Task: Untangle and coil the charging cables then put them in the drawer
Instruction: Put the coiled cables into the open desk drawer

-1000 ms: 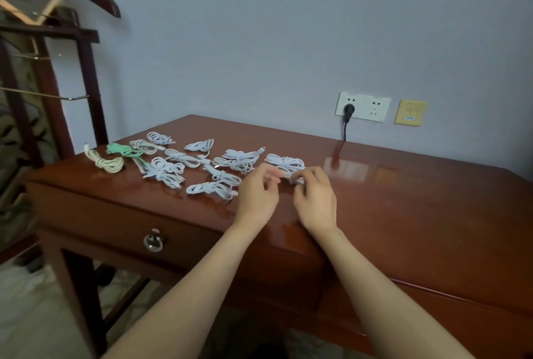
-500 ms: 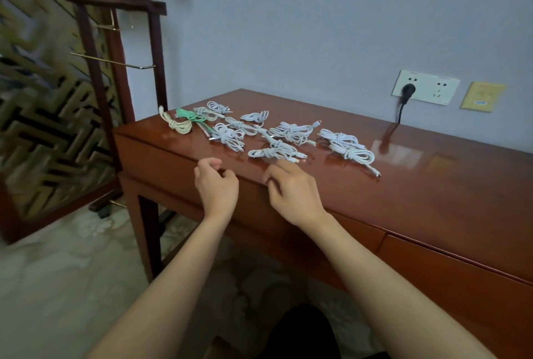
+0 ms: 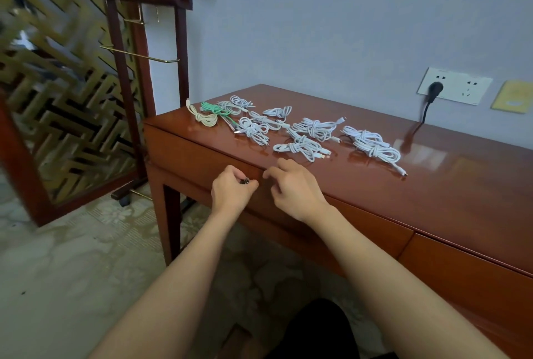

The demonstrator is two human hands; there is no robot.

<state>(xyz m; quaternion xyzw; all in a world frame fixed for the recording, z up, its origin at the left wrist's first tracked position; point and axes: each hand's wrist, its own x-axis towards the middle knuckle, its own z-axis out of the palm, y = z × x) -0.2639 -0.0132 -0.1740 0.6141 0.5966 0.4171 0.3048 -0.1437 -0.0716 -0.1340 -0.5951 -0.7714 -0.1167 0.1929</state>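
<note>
Pale blue-grey wall (image 3: 317,26) bearing a white socket plate (image 3: 458,85), with a black plug (image 3: 435,88) in its left outlet and the cord hanging down. A yellow plate (image 3: 512,96) sits just right of it. At left, a dark wooden clothes stand (image 3: 181,55) with brass rails (image 3: 138,55), beside a gold lattice screen (image 3: 57,84). Below, a pale patterned stone floor (image 3: 72,257).

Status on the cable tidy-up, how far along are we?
Done: the cables lie in coiled bundles on the desk top. In hand: the left hand pinches the drawer pull; the right hand hovers beside it, holding nothing. Left: the drawer is shut, so every bundle has yet to go in.
</note>
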